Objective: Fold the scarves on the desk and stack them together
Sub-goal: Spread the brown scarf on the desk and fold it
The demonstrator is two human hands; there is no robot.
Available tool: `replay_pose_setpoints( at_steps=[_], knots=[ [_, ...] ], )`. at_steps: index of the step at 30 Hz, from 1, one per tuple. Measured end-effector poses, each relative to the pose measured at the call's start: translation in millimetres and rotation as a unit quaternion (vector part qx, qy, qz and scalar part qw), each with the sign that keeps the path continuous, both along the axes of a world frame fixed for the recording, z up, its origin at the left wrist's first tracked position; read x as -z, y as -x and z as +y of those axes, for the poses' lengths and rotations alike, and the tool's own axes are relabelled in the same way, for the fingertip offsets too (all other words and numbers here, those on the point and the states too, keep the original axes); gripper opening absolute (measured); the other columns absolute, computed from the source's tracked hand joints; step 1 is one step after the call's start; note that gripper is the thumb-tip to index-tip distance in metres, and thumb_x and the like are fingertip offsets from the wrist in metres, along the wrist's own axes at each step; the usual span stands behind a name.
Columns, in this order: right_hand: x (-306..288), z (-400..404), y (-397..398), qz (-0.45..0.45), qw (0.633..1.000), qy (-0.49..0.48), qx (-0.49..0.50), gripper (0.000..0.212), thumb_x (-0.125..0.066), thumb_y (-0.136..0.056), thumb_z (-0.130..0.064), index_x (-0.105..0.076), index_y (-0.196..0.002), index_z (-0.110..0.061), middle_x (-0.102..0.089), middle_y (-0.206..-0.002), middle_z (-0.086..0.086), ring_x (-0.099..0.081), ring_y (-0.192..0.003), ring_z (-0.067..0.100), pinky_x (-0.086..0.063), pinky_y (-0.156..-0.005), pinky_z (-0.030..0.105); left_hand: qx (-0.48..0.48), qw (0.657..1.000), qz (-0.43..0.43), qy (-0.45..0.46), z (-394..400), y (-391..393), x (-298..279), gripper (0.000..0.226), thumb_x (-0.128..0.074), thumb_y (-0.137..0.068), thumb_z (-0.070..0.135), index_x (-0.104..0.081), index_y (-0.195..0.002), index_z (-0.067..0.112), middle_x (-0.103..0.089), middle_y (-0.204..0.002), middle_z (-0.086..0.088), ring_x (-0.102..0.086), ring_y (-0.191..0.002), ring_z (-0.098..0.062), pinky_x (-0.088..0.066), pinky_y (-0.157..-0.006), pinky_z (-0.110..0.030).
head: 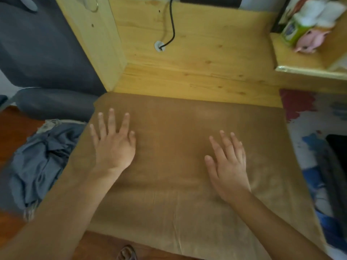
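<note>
A brown scarf (174,139) lies spread flat over the wooden desk (197,72), reaching from mid-desk to the front edge. My left hand (114,143) rests flat on its left part with fingers spread. My right hand (229,162) lies flat on its right part, fingers straight. A crumpled blue-grey scarf (39,162) with a fringed edge sits off the desk's left side. A patterned scarf (315,139) in white, blue and red lies at the right, partly under the brown one.
A black cable (171,23) runs into a grommet hole (159,46) at the back of the desk. A raised shelf (308,66) at the back right holds a tissue pack and a pink toy (309,41). A dark chair (41,53) stands at left.
</note>
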State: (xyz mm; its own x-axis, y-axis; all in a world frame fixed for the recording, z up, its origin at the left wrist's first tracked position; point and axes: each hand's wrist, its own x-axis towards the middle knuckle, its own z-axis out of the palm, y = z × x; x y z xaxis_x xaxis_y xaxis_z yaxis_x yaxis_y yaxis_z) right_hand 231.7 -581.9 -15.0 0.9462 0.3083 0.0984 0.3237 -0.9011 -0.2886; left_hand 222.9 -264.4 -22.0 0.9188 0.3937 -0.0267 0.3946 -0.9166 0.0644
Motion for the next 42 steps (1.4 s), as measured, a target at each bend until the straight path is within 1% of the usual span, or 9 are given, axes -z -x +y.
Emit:
replay_pose_setpoints(
  at_steps=[4, 8, 13, 18, 25, 29, 32, 37, 42],
  knots=[
    [15.6, -30.6, -19.5, 0.098, 0.986, 0.129, 0.045, 0.068, -0.006, -0.1, -0.064, 0.0, -0.161, -0.034, 0.011, -0.169, 0.0, 0.018, -0.154, 0.025, 0.006, -0.126, 0.045, 0.099, 0.993, 0.054, 0.028, -72.0, -2.1, 22.7, 0.066, -0.004, -0.099, 0.07, 0.004, -0.16, 0.045, 0.008, -0.172, -0.001, 0.012, -0.157, -0.031, 0.007, -0.124, -0.059],
    [29.6, -103.1, -44.1, 0.139, 0.965, 0.174, 0.139, 0.075, 0.002, -0.095, -0.07, 0.003, -0.161, -0.034, 0.007, -0.17, 0.0, 0.008, -0.156, 0.026, 0.001, -0.126, 0.047, 0.084, 0.994, 0.066, 0.016, -66.2, -7.9, 34.0, 0.07, -0.003, -0.098, 0.071, 0.0, -0.161, 0.043, 0.001, -0.172, 0.001, 0.007, -0.158, -0.03, 0.001, -0.124, -0.059],
    [1.0, -105.6, -96.1, 0.187, 0.921, 0.147, 0.307, 0.075, -0.014, -0.1, -0.062, -0.003, -0.162, -0.021, 0.007, -0.169, 0.009, 0.009, -0.154, 0.035, 0.003, -0.124, 0.056, 0.097, 0.994, 0.052, 0.017, -91.9, -11.3, 36.5, 0.071, -0.006, -0.097, 0.07, -0.009, -0.162, 0.042, -0.006, -0.172, -0.001, 0.002, -0.158, -0.032, -0.001, -0.124, -0.061],
    [4.1, 4.4, -107.7, 0.114, 0.986, 0.109, 0.048, 0.068, -0.012, -0.101, -0.063, 0.002, -0.161, -0.032, 0.014, -0.168, -0.003, 0.02, -0.154, 0.027, 0.009, -0.125, 0.049, 0.1, 0.993, 0.06, 0.021, -108.8, -18.7, 31.3, 0.071, -0.007, -0.096, 0.069, -0.009, -0.162, 0.042, -0.007, -0.172, -0.001, 0.001, -0.158, -0.032, -0.003, -0.124, -0.061],
    [32.2, -65.4, -123.8, 0.12, 0.972, 0.166, 0.113, 0.074, -0.004, -0.096, -0.07, -0.001, -0.161, -0.036, 0.007, -0.17, -0.005, 0.008, -0.156, 0.023, 0.002, -0.126, 0.045, 0.051, 0.995, 0.086, 0.029, -30.5, -91.2, 26.3, 0.073, -0.005, -0.094, 0.076, 0.0, -0.16, 0.044, 0.003, -0.172, 0.002, 0.006, -0.157, -0.031, 0.001, -0.123, -0.062],
    [21.3, -77.8, -133.1, 0.105, 0.984, 0.072, 0.126, 0.07, -0.018, -0.099, -0.066, -0.017, -0.16, -0.033, -0.001, -0.17, -0.002, 0.006, -0.156, 0.02, 0.002, -0.126, 0.043, -0.006, 0.994, 0.103, 0.037, 1.3, -122.9, 27.9, 0.074, -0.004, -0.094, 0.076, 0.003, -0.16, 0.044, 0.007, -0.171, 0.003, 0.008, -0.157, -0.03, 0.004, -0.123, -0.062],
    [13.5, -88.4, -147.5, 0.049, 0.979, 0.07, 0.184, 0.065, -0.025, -0.102, -0.06, -0.024, -0.159, -0.03, -0.009, -0.169, 0.004, 0.003, -0.156, 0.025, 0.005, -0.125, 0.046, -0.006, 0.993, 0.106, 0.042, 6.9, -129.6, 22.7, 0.071, -0.013, -0.097, 0.071, -0.005, -0.16, 0.041, 0.002, -0.171, 0.0, 0.005, -0.157, -0.031, 0.002, -0.123, -0.062],
    [34.8, -111.8, -156.5, 0.134, 0.957, 0.141, 0.215, 0.075, -0.011, -0.097, -0.07, -0.006, -0.162, -0.033, 0.003, -0.17, 0.002, 0.004, -0.156, 0.027, 0.003, -0.125, 0.049, -0.018, 0.999, 0.036, 0.003, -6.2, -166.7, 9.1, 0.066, -0.028, -0.098, 0.051, -0.027, -0.157, 0.022, -0.011, -0.17, -0.01, -0.002, -0.156, -0.036, 0.0, -0.123, -0.064],
    [35.6, -136.6, -166.6, 0.147, 0.956, 0.151, 0.203, 0.074, -0.008, -0.096, -0.071, -0.002, -0.161, -0.036, 0.005, -0.17, -0.002, 0.007, -0.156, 0.023, 0.005, -0.125, 0.046, 0.029, 0.993, 0.108, 0.039, -14.7, -176.1, 29.2, 0.07, -0.008, -0.096, 0.072, 0.002, -0.16, 0.046, 0.007, -0.172, 0.005, 0.007, -0.158, -0.028, 0.003, -0.125, -0.057]
  ],
)
